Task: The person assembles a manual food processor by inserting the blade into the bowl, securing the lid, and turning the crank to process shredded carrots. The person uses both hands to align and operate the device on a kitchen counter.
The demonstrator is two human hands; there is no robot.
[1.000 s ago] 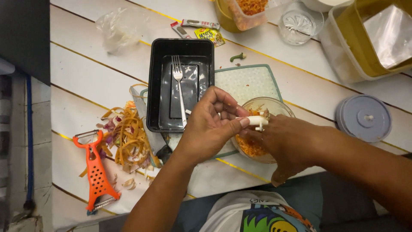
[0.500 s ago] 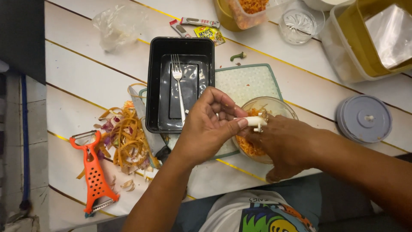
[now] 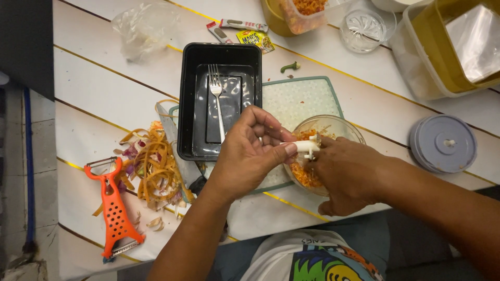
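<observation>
We see both hands meeting over the round clear glass bowl [image 3: 333, 127], which holds shredded orange food and sits at the right edge of the pale green-rimmed rectangular cutting mat [image 3: 297, 99]. The small white tube-shaped piece [image 3: 303, 147] lies level above the bowl's near left rim. The left hand [image 3: 247, 156] pinches its left end between thumb and fingertips [image 3: 288, 149], fingers curled closed on it. The right hand [image 3: 350, 174] grips the right end of the piece, fingers folded under and knuckles up; the fingertips themselves are hidden, so we cannot tell how they sit on it. This hand covers the near half of the bowl.

Around the hands, from largest to smallest:

- White wooden plank table [image 3: 104, 88], carrying everything.
- Large yellow-tinted clear plastic storage tub [image 3: 442, 57], far right corner, well apart.
- Black rectangular plastic tray [image 3: 190, 104], just beside the left hand, with a silver metal fork [image 3: 217, 99] lying in it lengthwise.
- Grey round plastic lid [image 3: 442, 144], right of the bowl, apart from it.
- Heap of orange and purple vegetable peelings [image 3: 153, 166], left of the tray.
- Orange plastic Y-shaped peeler [image 3: 113, 211], near the table's left front edge.
- Crumpled clear plastic bag [image 3: 143, 26], far left.
- Small green chilli stem [image 3: 289, 67], beyond the mat.
</observation>
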